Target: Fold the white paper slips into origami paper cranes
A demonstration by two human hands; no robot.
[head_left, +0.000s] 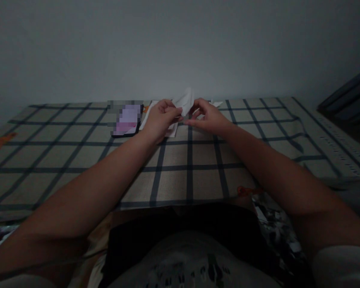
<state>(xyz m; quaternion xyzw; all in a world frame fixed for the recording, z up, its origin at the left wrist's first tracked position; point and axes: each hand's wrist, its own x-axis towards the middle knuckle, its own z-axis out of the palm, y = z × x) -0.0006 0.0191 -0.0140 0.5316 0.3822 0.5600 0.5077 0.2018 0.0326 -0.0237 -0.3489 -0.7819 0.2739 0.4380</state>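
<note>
A small piece of white paper is held up between both hands at the far side of a checked cloth. My left hand pinches the paper's left part with curled fingers. My right hand grips its right part, fingers bent round it. More white paper lies flat on the cloth under and behind the hands.
A phone with a lit screen lies on the cloth just left of my left hand. A pale wall rises behind the cloth's far edge. A dark object sits at the right. The room is dim.
</note>
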